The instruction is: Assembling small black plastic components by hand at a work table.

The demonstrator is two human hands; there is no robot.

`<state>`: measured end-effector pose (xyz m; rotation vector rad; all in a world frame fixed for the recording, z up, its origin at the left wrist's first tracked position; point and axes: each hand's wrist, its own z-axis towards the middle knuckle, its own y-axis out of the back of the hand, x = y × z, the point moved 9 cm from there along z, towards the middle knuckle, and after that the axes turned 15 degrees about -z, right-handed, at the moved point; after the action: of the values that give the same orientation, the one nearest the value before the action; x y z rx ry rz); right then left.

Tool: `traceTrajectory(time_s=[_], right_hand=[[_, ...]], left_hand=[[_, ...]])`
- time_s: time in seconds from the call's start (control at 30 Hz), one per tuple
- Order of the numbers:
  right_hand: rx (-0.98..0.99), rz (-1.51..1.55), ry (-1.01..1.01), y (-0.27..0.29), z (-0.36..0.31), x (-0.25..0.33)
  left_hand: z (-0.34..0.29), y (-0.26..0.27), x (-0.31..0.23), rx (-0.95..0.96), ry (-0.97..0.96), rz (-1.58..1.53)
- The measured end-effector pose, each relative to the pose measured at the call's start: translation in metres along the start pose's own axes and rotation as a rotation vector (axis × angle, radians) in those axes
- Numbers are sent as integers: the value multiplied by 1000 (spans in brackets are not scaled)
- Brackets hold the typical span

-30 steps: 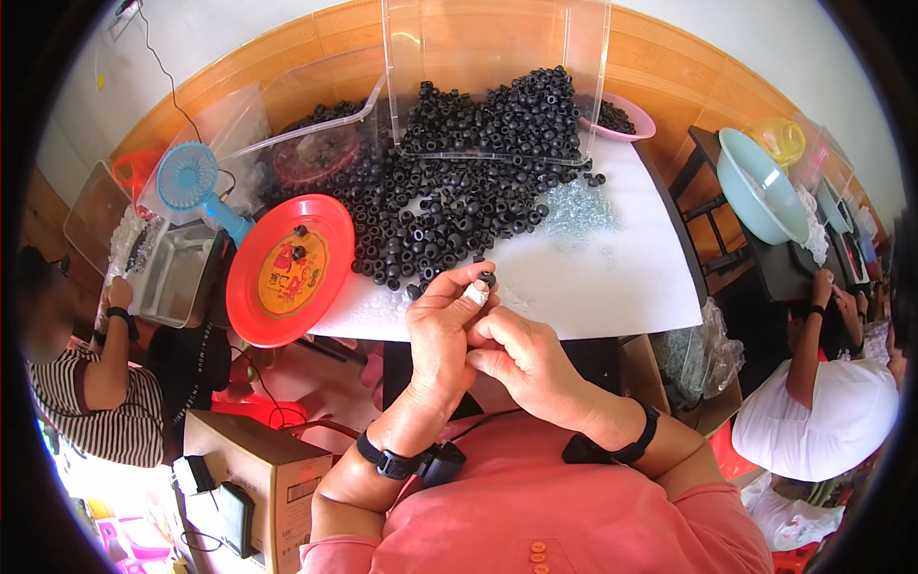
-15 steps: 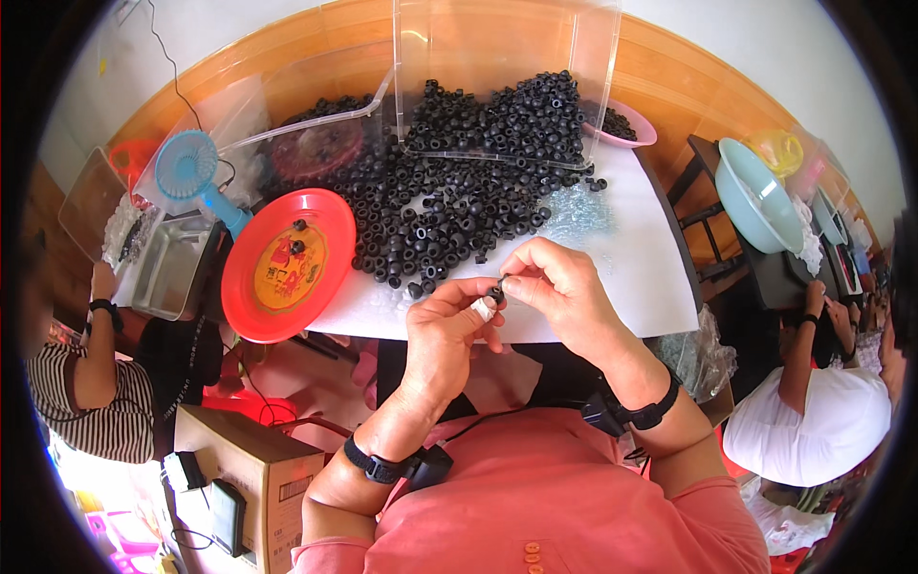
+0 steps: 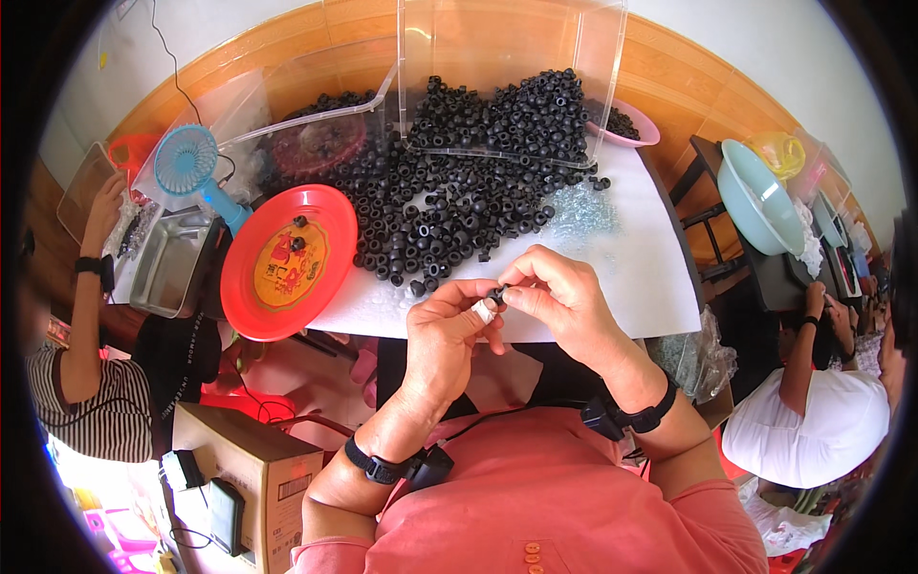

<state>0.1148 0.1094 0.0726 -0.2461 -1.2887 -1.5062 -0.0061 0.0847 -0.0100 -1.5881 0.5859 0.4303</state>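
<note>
My left hand (image 3: 448, 327) pinches a small black hollow plastic part (image 3: 495, 296) between thumb and fingers, above the table's near edge. White tape wraps the thumb. Against that part press the closed thumb and fingertips of my right hand (image 3: 559, 298); whatever they pinch is too small to make out. Just beyond both hands spreads a heap of similar black parts (image 3: 430, 225), round with open ends. To its right lies a scatter of tiny clear pieces (image 3: 581, 212) on the white table covering (image 3: 641, 277).
A tipped clear bin (image 3: 512, 38) spills black parts. Left stand a red plate (image 3: 239, 301) with a few parts and a blue fan (image 3: 186, 161). A pink bowl (image 3: 645, 124) sits behind. Co-workers sit at left (image 3: 91, 383) and right (image 3: 813, 421); a cardboard box (image 3: 225, 459) stands lower left.
My right fingertips have come in closer against the black part in my left hand. The co-worker at left has raised an arm toward a clear bin.
</note>
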Motion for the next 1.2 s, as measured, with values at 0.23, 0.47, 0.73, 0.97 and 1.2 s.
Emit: traceTrajectory(time_s=[0.23, 0.47, 0.73, 0.97, 1.2], right_hand=[[-85, -279, 131, 2, 0, 11], [-121, -433, 218, -3, 1, 17], [-101, -649, 369, -2, -7, 36], [-82, -699, 384, -4, -8, 36], [-124, -700, 375, -7, -10, 33]], left_hand=[[-2, 1, 1, -5, -23, 25], [-3, -1, 1, 2, -56, 57], [-2, 2, 1, -24, -49, 81], [-3, 1, 3, -27, -49, 116], [-5, 1, 3, -11, -88, 166]])
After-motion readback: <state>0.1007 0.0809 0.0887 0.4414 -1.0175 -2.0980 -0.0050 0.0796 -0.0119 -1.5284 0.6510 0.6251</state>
